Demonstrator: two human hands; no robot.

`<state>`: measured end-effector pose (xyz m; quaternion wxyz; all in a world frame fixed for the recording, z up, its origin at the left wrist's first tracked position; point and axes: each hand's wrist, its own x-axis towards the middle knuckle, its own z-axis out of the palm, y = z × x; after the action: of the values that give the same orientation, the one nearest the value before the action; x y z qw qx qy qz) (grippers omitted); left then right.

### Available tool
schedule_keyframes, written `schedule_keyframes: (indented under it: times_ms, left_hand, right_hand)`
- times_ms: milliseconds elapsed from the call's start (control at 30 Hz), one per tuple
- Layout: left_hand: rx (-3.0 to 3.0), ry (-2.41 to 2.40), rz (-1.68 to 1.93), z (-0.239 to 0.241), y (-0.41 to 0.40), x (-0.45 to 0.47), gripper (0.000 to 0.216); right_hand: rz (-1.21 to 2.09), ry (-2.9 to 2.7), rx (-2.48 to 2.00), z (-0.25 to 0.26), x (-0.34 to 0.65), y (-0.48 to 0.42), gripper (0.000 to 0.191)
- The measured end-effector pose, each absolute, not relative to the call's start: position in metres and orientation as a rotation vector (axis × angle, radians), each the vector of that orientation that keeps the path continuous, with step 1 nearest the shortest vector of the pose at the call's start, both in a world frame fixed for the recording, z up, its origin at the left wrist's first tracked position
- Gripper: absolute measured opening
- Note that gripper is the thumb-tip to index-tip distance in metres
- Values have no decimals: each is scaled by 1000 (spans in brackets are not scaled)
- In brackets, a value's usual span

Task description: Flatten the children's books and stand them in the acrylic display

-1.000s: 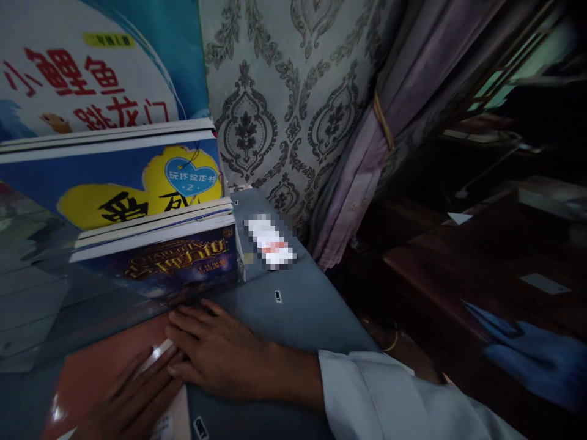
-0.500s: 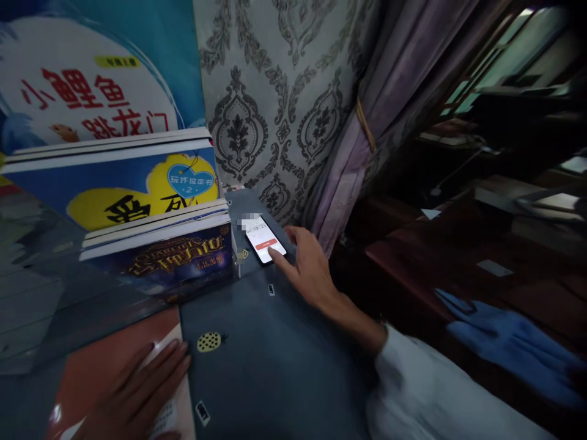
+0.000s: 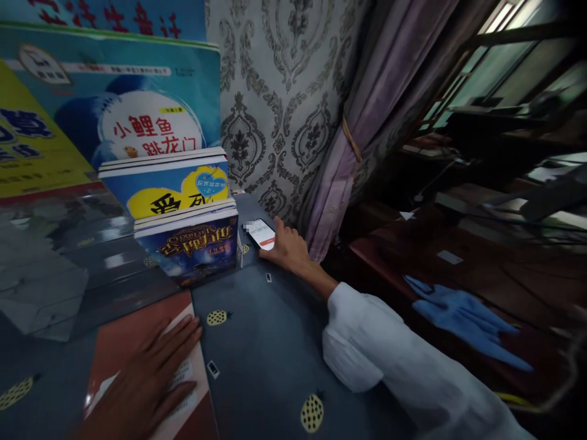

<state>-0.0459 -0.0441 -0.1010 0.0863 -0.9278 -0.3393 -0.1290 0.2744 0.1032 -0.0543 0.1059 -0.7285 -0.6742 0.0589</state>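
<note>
- Closest to me, the left hand [image 3: 147, 376] is lying palm down on a red book [image 3: 119, 342]. Its fingers are stretched out flat and a little apart, holding nothing and only pressing on the cover.
- The red book is lying flat on a dark blue-grey tablecloth [image 3: 266, 354], near the left front of the table.
- A yellow pineapple print [image 3: 312, 412] is showing on the cloth just in front of the white sleeve [image 3: 380, 348], which is reaching across the table.
- Off to the right, a blue glove [image 3: 463, 311] is lying on a dark wooden top [image 3: 413, 263], well apart from both hands.
- Farther in, the right hand [image 3: 288, 245] is resting on a phone [image 3: 259, 231] with its fingers close together and their tips on the lit screen's near edge. I cannot tell whether it is gripping the phone or only touching it.
- The phone is lying flat on the cloth near the wall, just beside a dark blue book [image 3: 195, 247].
- That book is standing upright, with a blue and yellow book [image 3: 169, 186] standing behind it and a large picture book [image 3: 137, 104] leaning behind both.
- At the back, patterned grey wallpaper [image 3: 275, 79] is covering the wall, and a purple curtain [image 3: 367, 91] is hanging beside it, gathered by a yellow cord [image 3: 351, 137].
</note>
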Motion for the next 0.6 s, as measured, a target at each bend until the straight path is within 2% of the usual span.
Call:
schedule_keyframes:
  times_ms: [133,367,600]
  left_hand:
    - [-2788,-1028,-384,-105,-45,-49,75]
    - [-2864,-1068,-359,-105,-48,-50,67]
    - [-2917,-1086,-312,-96,-48,-47,69]
  right_hand:
    - [228,-2016,-2125,-49,281,50,91]
    - [115,-1999,-1989,-91,273,-60,93]
    - [-5,-2050,-1731,-97,269,-87,82]
